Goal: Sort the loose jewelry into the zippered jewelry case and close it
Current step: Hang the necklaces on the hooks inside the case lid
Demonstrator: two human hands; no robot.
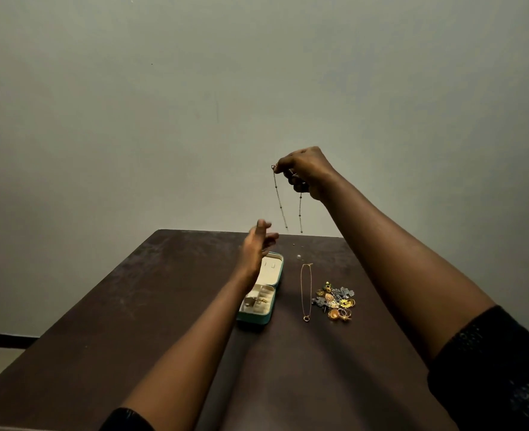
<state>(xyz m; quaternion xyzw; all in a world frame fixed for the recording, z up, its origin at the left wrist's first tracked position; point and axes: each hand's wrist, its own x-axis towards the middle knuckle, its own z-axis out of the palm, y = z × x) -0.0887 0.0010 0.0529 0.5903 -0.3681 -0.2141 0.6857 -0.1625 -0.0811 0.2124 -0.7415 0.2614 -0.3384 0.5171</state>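
My right hand (306,172) is raised high over the table's far end and pinches a thin beaded chain necklace (280,200), whose two strands hang down from my fingers. My left hand (257,247) hovers lower, above the case's lid, with fingers relaxed and holding nothing. The teal zippered jewelry case (271,309) lies open on the dark table (132,321), cream inside, with a few small gold pieces in its compartments. To its right lie a gold chain necklace (306,290) stretched out flat and a heap of loose jewelry (336,303): rings, earrings and grey flower pieces.
A small pale bead or stud (299,256) lies on the table beyond the gold necklace. A plain grey wall stands right behind the table's far edge. The floor and a dark skirting strip (5,340) show at the left.
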